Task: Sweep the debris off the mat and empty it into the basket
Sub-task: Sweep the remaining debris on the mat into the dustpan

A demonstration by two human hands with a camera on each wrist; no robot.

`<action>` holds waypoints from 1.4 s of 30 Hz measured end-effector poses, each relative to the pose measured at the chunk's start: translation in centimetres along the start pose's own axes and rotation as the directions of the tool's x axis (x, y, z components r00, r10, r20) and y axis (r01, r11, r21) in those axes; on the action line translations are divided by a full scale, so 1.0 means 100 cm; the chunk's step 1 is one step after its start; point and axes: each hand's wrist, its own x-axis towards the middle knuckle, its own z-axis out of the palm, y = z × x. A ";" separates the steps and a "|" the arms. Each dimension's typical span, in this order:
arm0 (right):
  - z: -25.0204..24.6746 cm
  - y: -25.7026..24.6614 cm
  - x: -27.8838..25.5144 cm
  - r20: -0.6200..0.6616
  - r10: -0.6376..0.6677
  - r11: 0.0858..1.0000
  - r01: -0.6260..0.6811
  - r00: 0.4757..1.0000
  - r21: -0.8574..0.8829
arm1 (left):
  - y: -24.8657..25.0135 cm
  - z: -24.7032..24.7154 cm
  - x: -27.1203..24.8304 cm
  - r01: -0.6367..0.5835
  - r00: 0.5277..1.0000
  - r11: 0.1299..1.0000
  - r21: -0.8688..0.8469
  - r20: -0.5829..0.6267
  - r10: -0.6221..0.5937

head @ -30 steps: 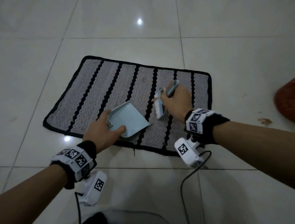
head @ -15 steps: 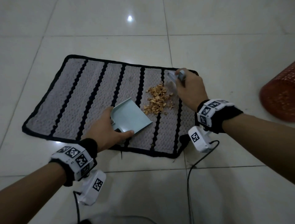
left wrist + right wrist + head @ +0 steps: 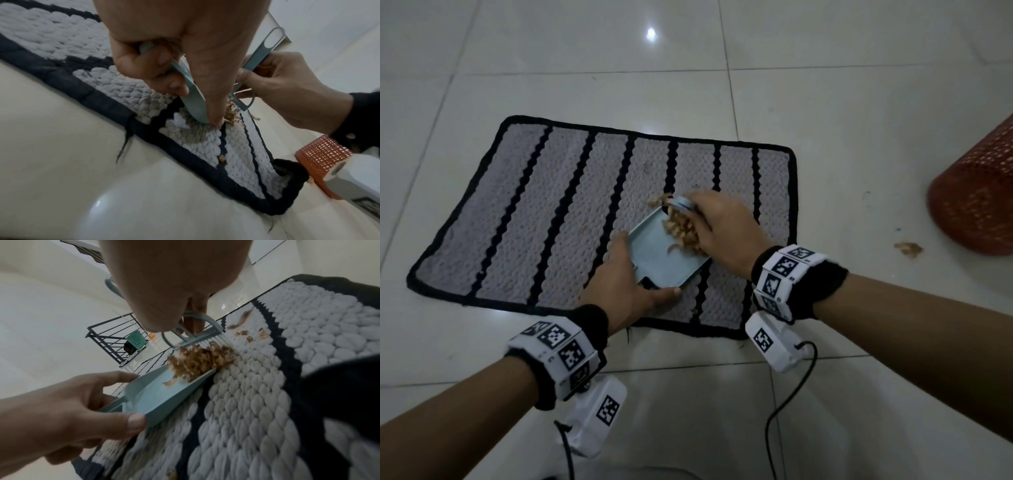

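Observation:
A grey mat with black stripes point(image 3: 551, 212) lies on the tiled floor. My left hand point(image 3: 633, 284) grips the handle end of a pale blue dustpan point(image 3: 664, 253), tilted with its lip on the mat. My right hand point(image 3: 717, 222) holds a small blue brush point(image 3: 681, 205) by its handle. The bristles point(image 3: 205, 341) press a heap of brown debris point(image 3: 199, 360) against and over the pan's lip. A red mesh basket point(image 3: 976, 198) lies on the floor to the right of the mat.
A few stray brown bits point(image 3: 252, 334) stay on the mat behind the brush, and one crumb point(image 3: 222, 157) sits near the front edge. More crumbs point(image 3: 909, 248) lie on the floor by the basket. Camera cables point(image 3: 784, 411) hang below my wrists. Far off stands a dark rack point(image 3: 115, 340).
My right hand has swept the brush back toward me, driving the debris pile onto the dustpan's lip. My left hand has slid the pan up and right to meet it.

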 end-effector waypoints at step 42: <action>-0.117 0.040 0.031 0.447 0.063 0.995 -0.092 0.892 0.043 | 0.004 -0.039 0.021 -0.036 0.991 0.985 0.171 0.136 0.013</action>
